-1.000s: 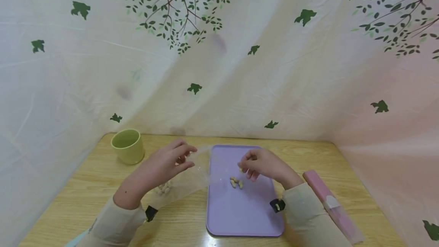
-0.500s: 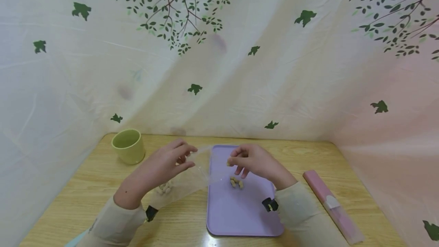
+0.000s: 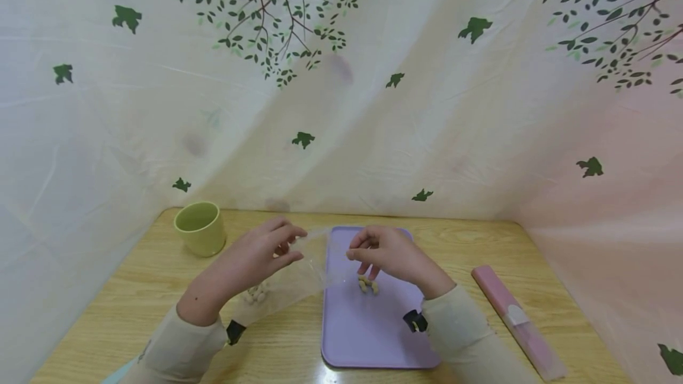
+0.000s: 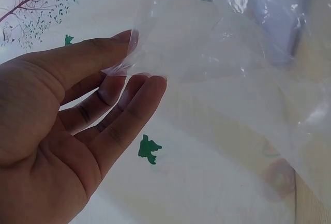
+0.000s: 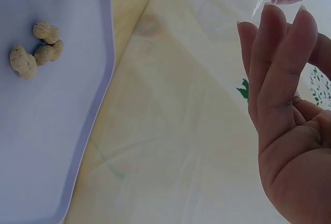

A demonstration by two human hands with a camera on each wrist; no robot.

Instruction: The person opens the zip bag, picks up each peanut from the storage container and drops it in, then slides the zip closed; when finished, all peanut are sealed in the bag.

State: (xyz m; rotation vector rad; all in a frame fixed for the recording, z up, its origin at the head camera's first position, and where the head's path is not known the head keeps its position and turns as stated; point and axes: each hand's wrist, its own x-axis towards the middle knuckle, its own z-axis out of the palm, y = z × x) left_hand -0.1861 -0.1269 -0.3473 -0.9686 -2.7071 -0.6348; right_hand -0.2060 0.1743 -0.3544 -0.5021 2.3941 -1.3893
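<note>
My left hand (image 3: pixel 258 256) pinches the rim of a clear plastic bag (image 4: pixel 222 48) between thumb and fingertips, as the left wrist view shows closely. The bag slants across the table's left-middle, several pale peanuts (image 3: pixel 255 294) in its lower end. Over the far part of a purple tray (image 3: pixel 373 336), my right hand (image 3: pixel 392 256) is raised near the bag's mouth. Its thumb and index fingertip meet on a peanut, which those fingers almost wholly cover now. Three peanuts in shells (image 5: pixel 20 62) lie together on the tray below it.
A green cup (image 3: pixel 200 230) stands at the table's back left. To the right of the tray lies a long pink packet (image 3: pixel 514 316) with a white label. A pale curtain (image 3: pixel 341 153) with leaf prints hangs behind the wooden table (image 3: pixel 288 342).
My right hand has moved left from above the tray's peanuts toward the bag's mouth, its pinched peanut going along. My left hand and the bag have stayed in place.
</note>
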